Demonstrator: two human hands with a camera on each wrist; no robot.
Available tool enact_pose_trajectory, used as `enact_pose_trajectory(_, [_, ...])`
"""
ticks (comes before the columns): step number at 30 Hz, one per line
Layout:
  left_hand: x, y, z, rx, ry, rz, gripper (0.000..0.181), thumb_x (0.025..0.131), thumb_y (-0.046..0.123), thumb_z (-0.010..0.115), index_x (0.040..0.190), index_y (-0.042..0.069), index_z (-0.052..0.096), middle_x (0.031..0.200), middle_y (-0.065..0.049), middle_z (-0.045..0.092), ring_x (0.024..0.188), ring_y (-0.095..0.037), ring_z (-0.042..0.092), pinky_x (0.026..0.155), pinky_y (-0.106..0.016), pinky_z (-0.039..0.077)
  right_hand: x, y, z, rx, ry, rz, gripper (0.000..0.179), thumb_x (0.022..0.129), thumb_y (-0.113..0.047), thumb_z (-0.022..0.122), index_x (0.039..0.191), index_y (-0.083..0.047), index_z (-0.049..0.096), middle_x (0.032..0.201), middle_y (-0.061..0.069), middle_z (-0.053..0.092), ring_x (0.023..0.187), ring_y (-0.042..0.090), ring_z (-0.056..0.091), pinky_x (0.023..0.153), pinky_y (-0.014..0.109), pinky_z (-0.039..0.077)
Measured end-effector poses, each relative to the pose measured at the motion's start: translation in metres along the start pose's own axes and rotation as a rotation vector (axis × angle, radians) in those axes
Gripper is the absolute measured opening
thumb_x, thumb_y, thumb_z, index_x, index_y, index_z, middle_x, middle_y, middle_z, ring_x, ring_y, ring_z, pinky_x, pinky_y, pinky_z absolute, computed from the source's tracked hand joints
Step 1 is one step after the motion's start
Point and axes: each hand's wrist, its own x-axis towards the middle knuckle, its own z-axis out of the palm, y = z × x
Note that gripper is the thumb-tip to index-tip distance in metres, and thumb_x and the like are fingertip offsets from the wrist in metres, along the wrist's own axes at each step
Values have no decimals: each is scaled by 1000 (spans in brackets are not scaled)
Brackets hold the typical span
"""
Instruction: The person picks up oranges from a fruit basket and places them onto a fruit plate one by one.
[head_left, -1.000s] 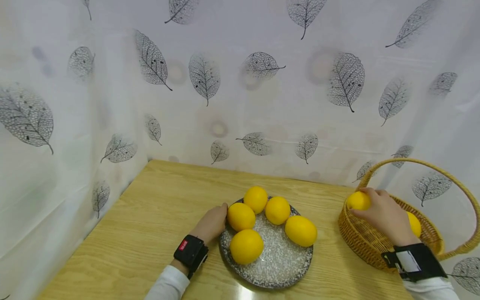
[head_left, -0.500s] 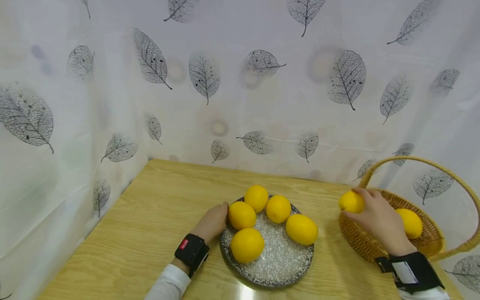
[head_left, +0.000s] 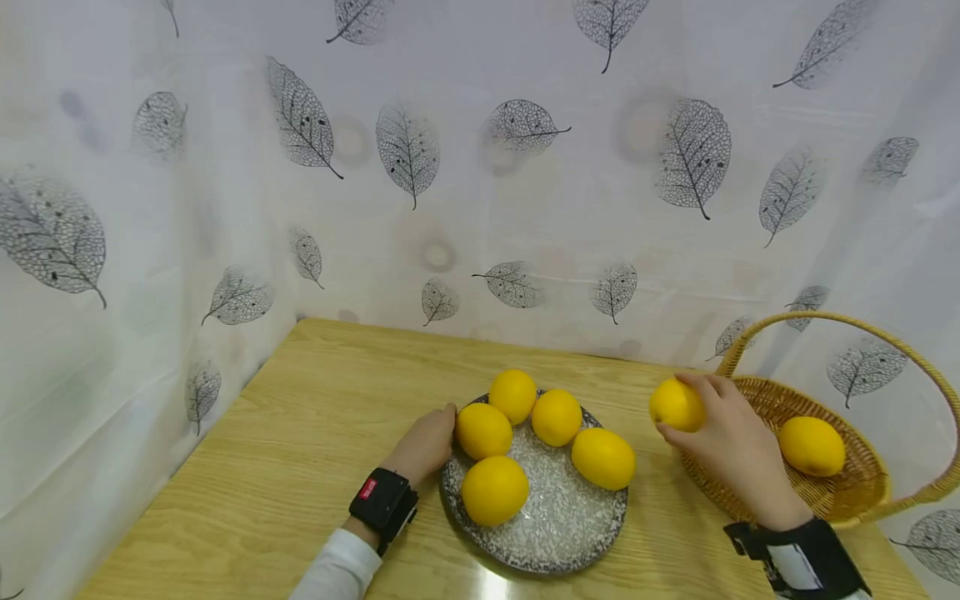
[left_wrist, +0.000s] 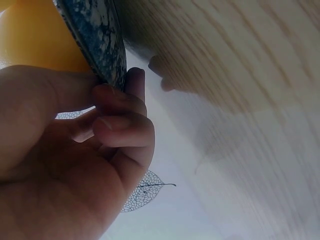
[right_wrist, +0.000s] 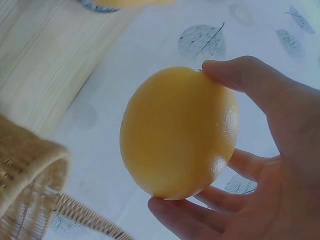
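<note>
Between the thumb and fingers of my right hand [head_left: 731,446] is a lemon [head_left: 677,405], held up just left of the wicker basket [head_left: 873,442]. The right wrist view shows that lemon [right_wrist: 177,132] pinched end to end, clear of the basket. One other lemon [head_left: 813,447] lies inside the basket. My left hand [head_left: 423,443] grips the left rim of a speckled grey plate [head_left: 555,533]. In the left wrist view, the thumb and curled fingers [left_wrist: 125,132] pinch the plate's edge [left_wrist: 100,40]. Several lemons [head_left: 495,491] sit along the plate's left and far sides.
The basket's tall arched handle [head_left: 892,337] rises at the right. A wooden table [head_left: 315,400] extends left of the plate and between plate and basket. A leaf-printed curtain [head_left: 465,217] hangs along the table's back and left edges.
My right hand has lifted the lemon out over the basket's left rim and carried it left toward the plate. The lemon left in the basket is now fully visible. My left hand stays on the plate.
</note>
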Motion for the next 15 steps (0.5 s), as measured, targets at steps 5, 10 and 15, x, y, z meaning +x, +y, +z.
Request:
enact_pose_trajectory(5, [0,-1,2,-6,-7,-8,43,94,-10,54,137,-14,48,119,-30,66,112,-41,66,100,-51,54,-3,-18,4,22,33,-41,74,81,-32,83,143,-7,52,138,28,51,112,48,57,76,61,54])
enact_pose_trajectory(10, [0,-1,2,-9,-9,-8,43,95,-9,53,137,-13,49,118,-29,67,111,-40,66,99,-50,54,-6,-36,8,38,26,-70,74,81,-31,84,144,-7,53,140,26,51,111,46,59,76,58,56])
enact_pose_trajectory(15, [1,-1,2,-8,-11,-13,40,95,-9,53,135,-13,50,114,-28,67,108,-38,67,96,-50,55,-8,-53,13,68,22,-83,74,81,-30,84,144,-10,53,141,26,51,111,46,61,75,56,57])
